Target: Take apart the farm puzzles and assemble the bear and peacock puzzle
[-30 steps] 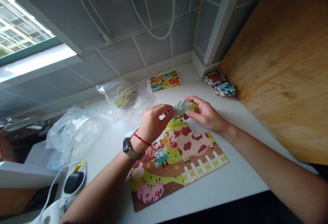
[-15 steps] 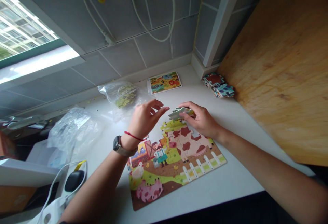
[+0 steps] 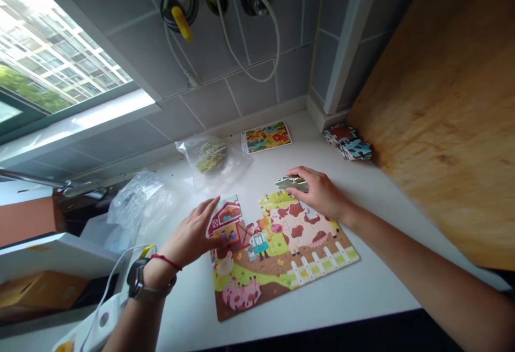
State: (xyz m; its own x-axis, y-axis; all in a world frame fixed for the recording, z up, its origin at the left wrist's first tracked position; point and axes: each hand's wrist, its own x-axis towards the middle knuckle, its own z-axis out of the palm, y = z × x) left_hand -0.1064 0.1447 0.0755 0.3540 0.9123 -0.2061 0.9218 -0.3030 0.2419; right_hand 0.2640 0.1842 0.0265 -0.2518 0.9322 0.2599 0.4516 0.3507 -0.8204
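A farm-scene jigsaw puzzle (image 3: 277,250) lies assembled on the white counter, showing a brown-spotted cow, a pink pig and a red barn. My right hand (image 3: 316,191) rests at the puzzle's top edge, pinching a pale green puzzle piece (image 3: 292,183) between thumb and fingers. My left hand (image 3: 193,228) lies open at the puzzle's left side, its fingertips on or just above the red barn section. It holds nothing that I can see, and it hides part of the puzzle's left edge.
A small picture card (image 3: 266,137) and a clear bag of puzzle pieces (image 3: 211,159) lie near the tiled wall. A stack of puzzle pieces (image 3: 348,141) sits by a wooden board (image 3: 438,110) on the right. Crumpled clear plastic (image 3: 139,202) lies to the left.
My left hand has let go of the piece and moved left and down onto the barn section. My right hand keeps the piece. The view has shifted slightly.
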